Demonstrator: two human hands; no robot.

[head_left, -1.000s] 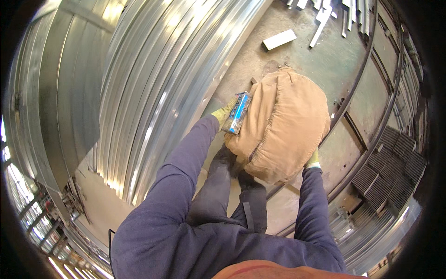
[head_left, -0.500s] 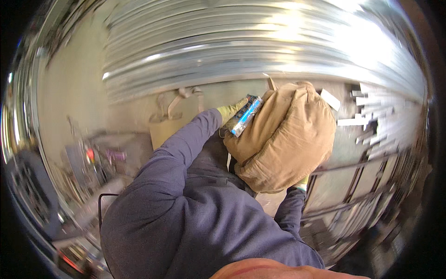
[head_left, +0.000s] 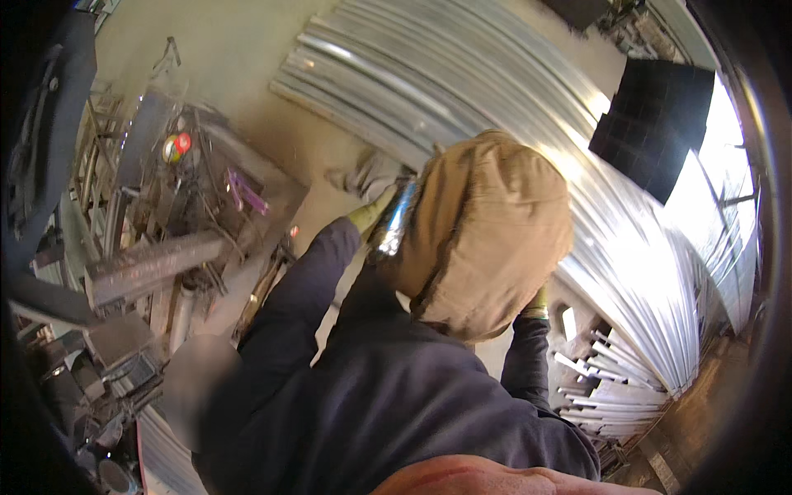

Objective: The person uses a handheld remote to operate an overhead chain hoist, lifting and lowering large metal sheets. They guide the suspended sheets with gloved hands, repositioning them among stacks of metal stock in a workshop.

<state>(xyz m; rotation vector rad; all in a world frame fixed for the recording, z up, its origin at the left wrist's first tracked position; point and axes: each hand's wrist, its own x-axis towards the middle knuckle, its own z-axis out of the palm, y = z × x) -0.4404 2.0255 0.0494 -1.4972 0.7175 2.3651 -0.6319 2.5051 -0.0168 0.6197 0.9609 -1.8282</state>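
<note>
So both arms are stretching out in front of the torso [head_left: 388,404], in dark sleeves [head_left: 289,301]. The left arm [head_left: 322,260] is slanting forward and inward from the shoulder, and the left hand [head_left: 371,214] is sitting farther out than the other one. It's sporting yellowish-green gloving, and only the back part is showing, so I'm not really seeing what its fingers are doing. The right arm [head_left: 526,363] is pointing more or less straight ahead and looking shorter from up here. The right hand [head_left: 537,302] is wearing similar colours, but just a bit near the wrist [head_left: 535,313] is peeking out, fingers hiding too. The hands are sitting well apart, btw.
</note>
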